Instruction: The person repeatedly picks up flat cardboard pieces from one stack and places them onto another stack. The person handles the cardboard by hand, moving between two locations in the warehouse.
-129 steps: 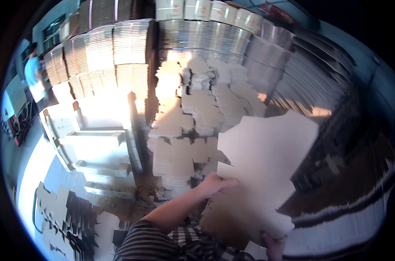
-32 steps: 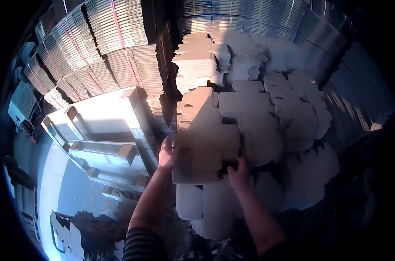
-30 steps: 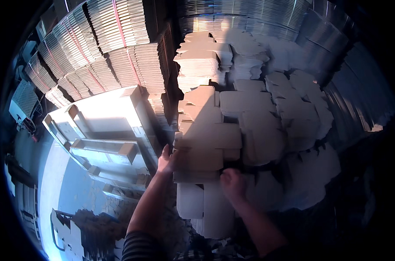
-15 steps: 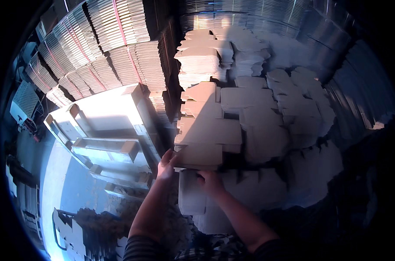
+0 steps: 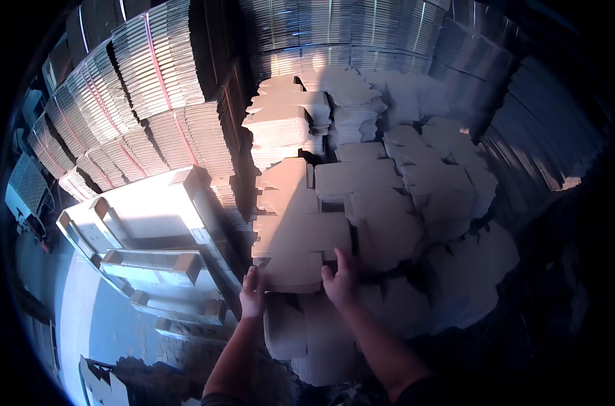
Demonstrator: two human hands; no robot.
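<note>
A stack of flat die-cut cardboard box blanks (image 5: 287, 233) lies in front of me, partly in sunlight. My left hand (image 5: 252, 294) is upright at the left edge of the stack's near end, fingers stretched along the side. At the opposite edge of that end is my right hand (image 5: 341, 281), its thumb apart from the extended fingers. The hands flank the near flap; neither is wrapped round a blank. Whether the fingertips press on the cardboard is hard to see. Below this flap, more cardboard blanks (image 5: 307, 325) lie at a lower level.
More piles of blanks (image 5: 415, 169) adjoin on the right and behind. Tall strapped bundles of folded cardboard (image 5: 151, 61) stand at the left and along the back. Wooden pallets (image 5: 151, 233) lean at the left. Cardboard scraps (image 5: 107, 386) lie at lower left; the right side is dark.
My right hand has left the stack's front edge and moved up to its right side, fingers now extended. My left hand remains by the left edge. The whole view has shifted.
</note>
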